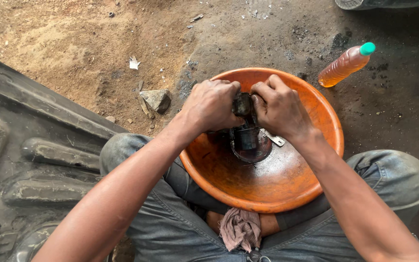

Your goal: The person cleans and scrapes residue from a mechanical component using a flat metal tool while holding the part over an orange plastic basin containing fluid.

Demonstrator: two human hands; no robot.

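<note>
An orange basin [287,189] rests between my knees on the dirt floor, with a small pool of dark liquid at its bottom. Over its middle, my left hand [210,104] and my right hand [280,107] both grip a dark, greasy metal part [244,121]. The part's lower cylindrical end hangs just above the dark liquid. A small flat metal piece [275,139] lies in the basin under my right wrist. My fingers hide most of the part's upper end.
A plastic bottle [346,65] of amber liquid with a green cap lies on the ground beyond the basin at the right. A stone [156,99] sits left of the basin. A dark moulded mat [30,155] covers the left. A pinkish rag [241,228] lies on my lap.
</note>
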